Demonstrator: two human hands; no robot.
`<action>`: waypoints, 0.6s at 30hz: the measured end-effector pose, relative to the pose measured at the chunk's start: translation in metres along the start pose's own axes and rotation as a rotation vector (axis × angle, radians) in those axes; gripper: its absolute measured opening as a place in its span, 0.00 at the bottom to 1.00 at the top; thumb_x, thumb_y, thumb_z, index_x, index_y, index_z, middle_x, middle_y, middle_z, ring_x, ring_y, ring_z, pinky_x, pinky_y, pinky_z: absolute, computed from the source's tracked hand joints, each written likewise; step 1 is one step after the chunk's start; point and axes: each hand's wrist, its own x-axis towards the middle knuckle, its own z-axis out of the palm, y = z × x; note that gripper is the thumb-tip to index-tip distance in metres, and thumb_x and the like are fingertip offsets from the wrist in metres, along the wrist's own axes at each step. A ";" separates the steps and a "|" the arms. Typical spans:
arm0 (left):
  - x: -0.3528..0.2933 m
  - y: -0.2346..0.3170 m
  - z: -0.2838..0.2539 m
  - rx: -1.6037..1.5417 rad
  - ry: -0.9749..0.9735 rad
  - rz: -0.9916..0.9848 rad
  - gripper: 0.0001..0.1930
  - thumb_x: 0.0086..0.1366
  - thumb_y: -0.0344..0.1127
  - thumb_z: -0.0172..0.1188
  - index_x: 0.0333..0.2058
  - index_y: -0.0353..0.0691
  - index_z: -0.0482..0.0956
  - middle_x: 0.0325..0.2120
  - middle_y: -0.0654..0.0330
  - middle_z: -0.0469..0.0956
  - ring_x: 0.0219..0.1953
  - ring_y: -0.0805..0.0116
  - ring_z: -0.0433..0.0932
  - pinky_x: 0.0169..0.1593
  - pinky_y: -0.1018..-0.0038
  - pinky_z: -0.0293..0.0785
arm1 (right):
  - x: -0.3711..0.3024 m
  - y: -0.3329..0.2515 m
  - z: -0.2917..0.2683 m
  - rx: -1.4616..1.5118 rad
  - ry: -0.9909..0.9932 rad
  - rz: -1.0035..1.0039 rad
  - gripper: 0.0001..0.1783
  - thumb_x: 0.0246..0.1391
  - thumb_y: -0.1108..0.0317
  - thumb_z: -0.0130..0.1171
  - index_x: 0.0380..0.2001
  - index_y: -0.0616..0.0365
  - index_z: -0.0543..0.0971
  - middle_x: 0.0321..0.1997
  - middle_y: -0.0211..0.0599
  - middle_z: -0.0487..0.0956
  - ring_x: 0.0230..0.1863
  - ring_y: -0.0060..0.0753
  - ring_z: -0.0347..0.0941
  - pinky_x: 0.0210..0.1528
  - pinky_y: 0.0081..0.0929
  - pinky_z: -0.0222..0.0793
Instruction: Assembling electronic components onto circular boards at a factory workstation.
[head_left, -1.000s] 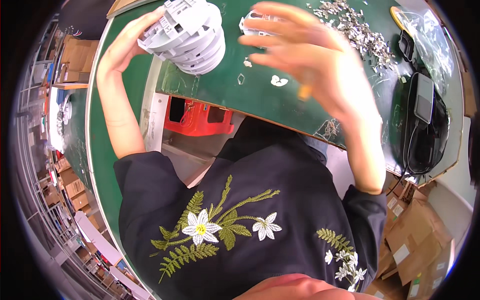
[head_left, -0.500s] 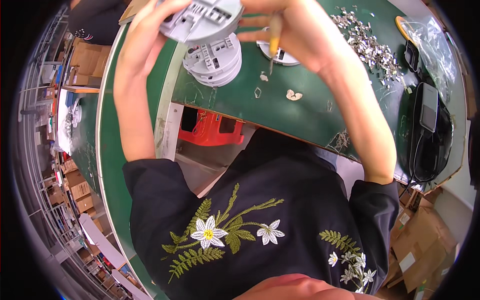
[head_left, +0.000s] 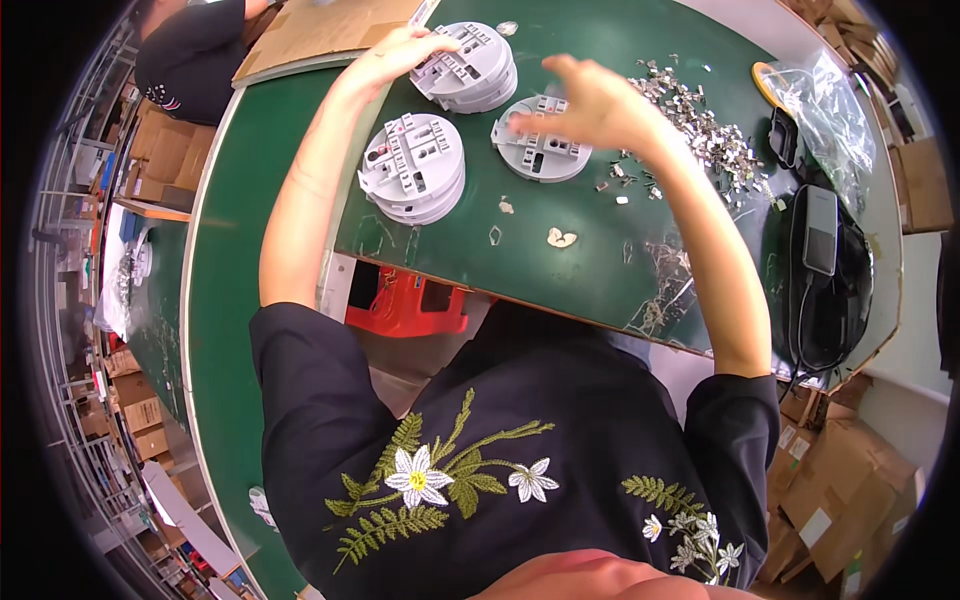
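Note:
Round light-grey plastic discs with raised clips and slots lie on the green table. My left hand [head_left: 395, 60] reaches to the far stack of discs [head_left: 475, 70], its fingers stretched over the top disc's left edge. A second stack of discs [head_left: 415, 165] stands nearer, beside my left forearm. My right hand [head_left: 600, 105], slightly blurred, has thumb and fingers apart over a separate disc [head_left: 545, 160]. Its fingertips overlap that disc in the view; whether they touch it I cannot tell. No tool shows in either hand.
A heap of small metal pieces [head_left: 715, 145] spreads right of my right hand. Beyond it lie a clear plastic bag [head_left: 830, 110] and a black bag [head_left: 850, 290] with a grey corded device [head_left: 821, 232]. Cardboard [head_left: 320, 35] lies far left, near another person [head_left: 190, 60]. A red stool [head_left: 405, 305] stands below.
The disc held up by my left hand now rests on the far stack. My right hand has moved down over the separate disc. The yellow-handled tool near it is no longer visible.

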 end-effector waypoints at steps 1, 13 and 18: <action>-0.001 0.009 -0.001 0.112 0.045 0.043 0.24 0.62 0.43 0.64 0.53 0.36 0.77 0.49 0.55 0.80 0.48 0.66 0.78 0.54 0.71 0.71 | -0.002 0.004 0.016 -0.305 0.009 -0.057 0.47 0.46 0.45 0.70 0.62 0.63 0.66 0.49 0.52 0.77 0.27 0.43 0.80 0.28 0.39 0.79; -0.169 0.079 0.103 0.011 0.037 0.639 0.18 0.57 0.24 0.64 0.47 0.35 0.79 0.44 0.59 0.80 0.45 0.62 0.77 0.49 0.73 0.73 | -0.131 0.014 0.018 -0.492 -0.026 -0.145 0.63 0.30 0.51 0.79 0.69 0.56 0.57 0.58 0.50 0.73 0.31 0.54 0.80 0.31 0.41 0.78; -0.192 0.054 0.175 -0.034 -0.097 0.621 0.12 0.56 0.23 0.65 0.41 0.36 0.81 0.46 0.60 0.78 0.44 0.62 0.75 0.43 0.73 0.73 | -0.169 0.051 0.021 -0.154 0.172 -0.157 0.54 0.37 0.56 0.78 0.67 0.58 0.63 0.56 0.44 0.75 0.26 0.30 0.74 0.29 0.25 0.72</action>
